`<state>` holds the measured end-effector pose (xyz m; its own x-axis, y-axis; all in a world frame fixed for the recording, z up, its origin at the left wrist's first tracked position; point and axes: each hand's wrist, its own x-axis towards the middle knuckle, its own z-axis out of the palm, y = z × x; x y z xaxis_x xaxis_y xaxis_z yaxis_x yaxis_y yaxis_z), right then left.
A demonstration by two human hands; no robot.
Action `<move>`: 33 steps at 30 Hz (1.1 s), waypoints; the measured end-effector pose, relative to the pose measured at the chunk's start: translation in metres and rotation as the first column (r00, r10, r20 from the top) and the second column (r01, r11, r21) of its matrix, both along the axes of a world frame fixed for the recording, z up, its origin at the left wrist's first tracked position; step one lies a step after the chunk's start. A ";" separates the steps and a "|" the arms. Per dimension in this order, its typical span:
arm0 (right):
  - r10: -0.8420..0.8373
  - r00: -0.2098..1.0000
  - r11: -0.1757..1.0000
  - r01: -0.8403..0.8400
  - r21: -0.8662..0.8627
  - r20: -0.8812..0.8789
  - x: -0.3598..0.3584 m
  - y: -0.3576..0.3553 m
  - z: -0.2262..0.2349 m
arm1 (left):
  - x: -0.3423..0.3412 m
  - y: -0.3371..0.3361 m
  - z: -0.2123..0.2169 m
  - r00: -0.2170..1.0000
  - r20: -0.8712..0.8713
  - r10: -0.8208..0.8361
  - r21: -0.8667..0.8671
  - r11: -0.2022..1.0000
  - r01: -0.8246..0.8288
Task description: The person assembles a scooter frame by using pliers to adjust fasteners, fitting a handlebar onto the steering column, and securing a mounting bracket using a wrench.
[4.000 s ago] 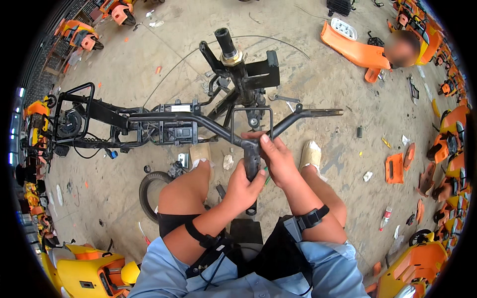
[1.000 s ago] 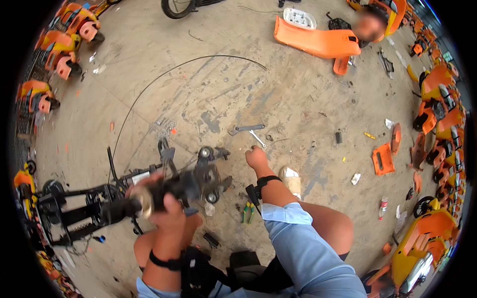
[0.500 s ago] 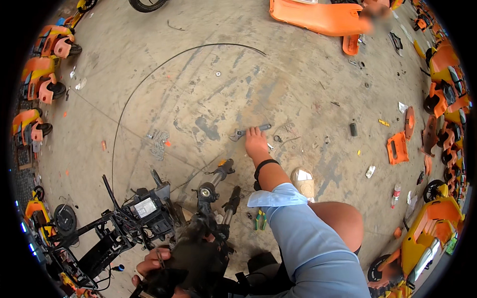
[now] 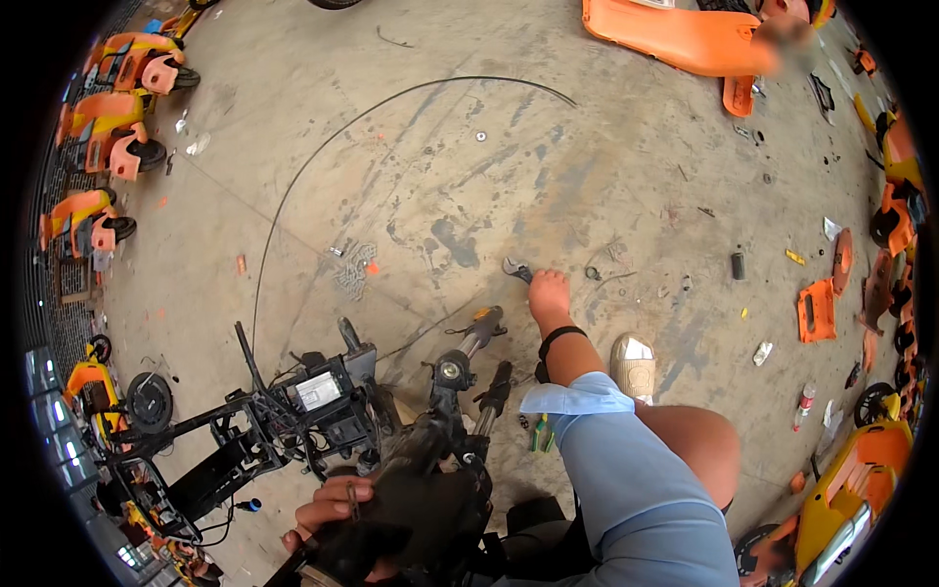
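Observation:
My right hand [image 4: 550,297] reaches down to the concrete floor, its fingers closed round the handle of an adjustable wrench [image 4: 517,270]. The wrench's jaw points left and sticks out past my fingers. At lower left my left hand [image 4: 335,504] is curled against the dark front end of a stripped scooter frame [image 4: 448,401]. A thin metal piece [image 4: 353,503] shows at its fingers; what the hand grips is mostly hidden by dark parts. The frame's fork tubes [image 4: 481,331] point forward, away from me.
Green-handled pliers [image 4: 542,433] lie beside the fork. A long black cable [image 4: 323,147] curves over the floor, near a small chain [image 4: 354,279]. An orange body panel [image 4: 675,39] lies at far right. Scooters [image 4: 108,132] line both sides. My shoe [image 4: 634,366] is right of the pliers.
My right hand has closed round the wrench, which has turned and now shows mainly its jaw. The view has shifted, so the floor things appear further right. My left hand stays at the frame.

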<state>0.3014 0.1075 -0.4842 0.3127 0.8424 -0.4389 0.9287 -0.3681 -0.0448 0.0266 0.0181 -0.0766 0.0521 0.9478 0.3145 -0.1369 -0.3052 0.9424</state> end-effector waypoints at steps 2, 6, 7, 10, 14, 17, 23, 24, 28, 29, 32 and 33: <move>-0.089 0.988 0.992 0.077 -0.102 -0.124 -0.008 -0.007 0.012 | 0.002 -0.010 0.017 0.989 -0.128 0.075 -0.219 0.970 -0.102; -0.306 0.872 0.950 0.250 -0.190 -0.382 -0.026 -0.037 0.021 | 0.011 -0.015 0.035 0.962 -0.258 0.091 -0.289 0.943 -0.167; -0.308 0.846 0.944 0.215 -0.251 -0.434 -0.028 -0.042 0.018 | 0.011 -0.013 0.027 0.974 -0.202 0.105 -0.226 0.963 -0.151; -0.412 0.637 0.906 0.215 -0.363 -0.652 -0.034 -0.044 0.039 | 0.007 -0.015 -0.002 0.969 -0.152 0.193 0.015 0.981 -0.193; -0.454 0.232 0.759 0.607 -0.236 -0.860 -0.058 -0.047 0.149 | 0.018 -0.015 -0.009 0.899 -0.209 0.384 0.200 0.917 -0.345; -0.095 0.815 0.819 0.390 0.420 -0.572 -0.011 -0.065 0.185 | 0.024 -0.023 -0.018 0.938 -0.097 0.332 0.143 0.938 -0.317; -0.084 0.305 0.766 0.629 0.134 -0.949 0.012 -0.158 0.437 | 0.012 -0.032 -0.001 0.957 -0.204 0.205 0.006 0.978 -0.208; -0.052 0.228 0.790 0.605 0.099 -0.972 0.005 -0.173 0.467 | 0.012 -0.033 0.002 0.960 -0.186 0.207 0.037 0.978 -0.204; -0.078 0.113 0.881 0.474 -0.016 -0.991 -0.045 -0.206 0.536 | 0.010 -0.034 0.004 0.954 -0.171 0.246 0.101 0.968 -0.231; -0.115 0.119 0.881 0.472 -0.046 -0.986 -0.056 -0.212 0.541 | 0.014 -0.032 0.003 0.949 -0.168 0.269 0.143 0.959 -0.246; -0.229 0.070 0.871 0.461 -0.172 -0.971 -0.108 -0.221 0.538 | 0.013 -0.031 -0.001 0.938 -0.194 0.286 0.125 0.956 -0.265; -0.222 0.006 0.880 0.432 -0.198 -0.975 -0.120 -0.224 0.530 | 0.014 -0.031 -0.003 0.933 -0.207 0.294 0.131 0.954 -0.271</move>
<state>0.1816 -0.1163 0.0454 -0.0302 0.8559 -0.5162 -0.1937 -0.5117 -0.8371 0.0408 -0.0131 -0.0791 -0.1342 0.8982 0.4186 0.1771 -0.3938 0.9020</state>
